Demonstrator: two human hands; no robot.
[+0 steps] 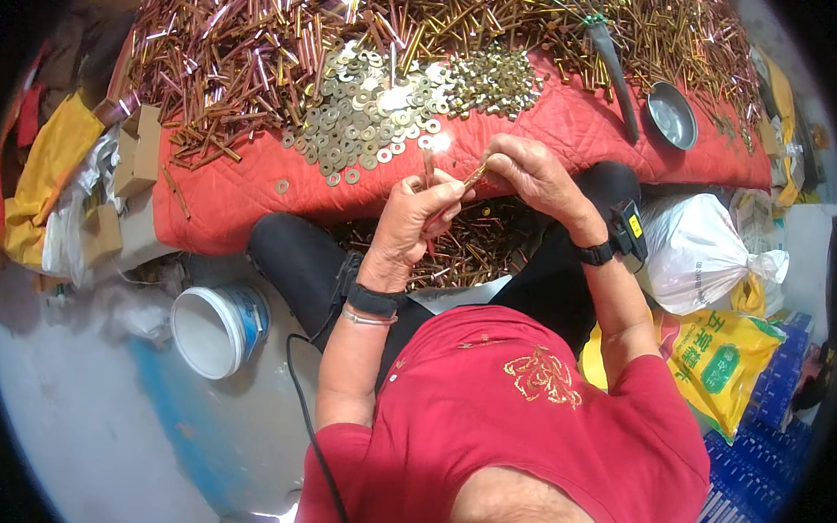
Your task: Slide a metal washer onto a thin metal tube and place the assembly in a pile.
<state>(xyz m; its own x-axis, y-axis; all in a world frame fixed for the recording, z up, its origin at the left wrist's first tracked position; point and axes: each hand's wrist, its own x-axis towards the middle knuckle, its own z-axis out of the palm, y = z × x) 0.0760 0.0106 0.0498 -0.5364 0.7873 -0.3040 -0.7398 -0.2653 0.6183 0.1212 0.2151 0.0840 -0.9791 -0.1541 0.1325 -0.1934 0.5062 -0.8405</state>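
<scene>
Red quilted cloth [571,128] across the table, heaped along the far edge with copper and brass tubes [232,52]. Nearer the front edge, a spread of brass washers [368,112]; off to the right, a small metal bowl [672,115] and a dark tool [619,75] lying among the tubes. On the lap, between the knees, a tray [469,254] full of more short tubes.

Left hand [411,224] raised just in front of the table edge, fingers curled shut around a thin copper rod [428,170] held nearly upright, tip poking out above the knuckles. Right hand [532,178] close beside it, thumb and forefinger pinched on a short brass tube [475,177], tilted toward the left hand, remaining fingers loosely bent. Fingertips of both hands nearly meeting (whether rod and tube actually touch cannot be told). Black bands on both wrists, a small device strapped by the right one.

Down on the floor at the left, a white bucket [218,328]; at the right, a white sack [705,253] and a yellow bag [719,364].
</scene>
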